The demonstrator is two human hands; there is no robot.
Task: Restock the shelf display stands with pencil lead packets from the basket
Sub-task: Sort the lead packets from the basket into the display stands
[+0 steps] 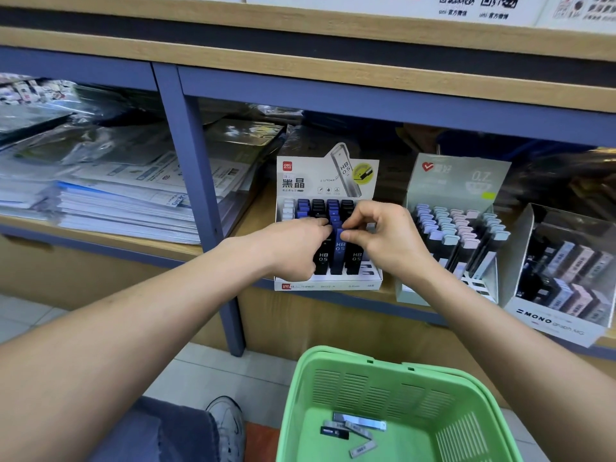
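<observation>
Both hands are up at the white display stand (328,284) on the wooden shelf (253,225), the one with HB 0.5 printed on its back card. The right hand (388,240) has its fingers curled in tight, thumb and forefinger pinching the top of a blue lead packet (339,253) that stands upright in the front row, between two black packets (322,260) (both marked HB 0.5 too). The left hand (293,246) reaches in from the other side with fingers bent, the fingertips touching the top of that same blue packet or the one just behind it. I can't tell which, since the two hands meet right there and cover it. I also can't tell whether the left hand is actually gripping anything.

The green basket (333,378) sits low, below the shelf and nearer the person, with a few loose packets (360,425) lying flat on its bottom, some silvery grey and one black.

To the right of the white stand is a pale green stand (460,181) marked 0.7, full of packets with pastel tops, and then a clear box (563,261) labelled MONO. Left of the blue shelf post (200,201) there are stacks of paper in plastic sleeves (110,195). A grey shoe (228,425) shows on the floor.
</observation>
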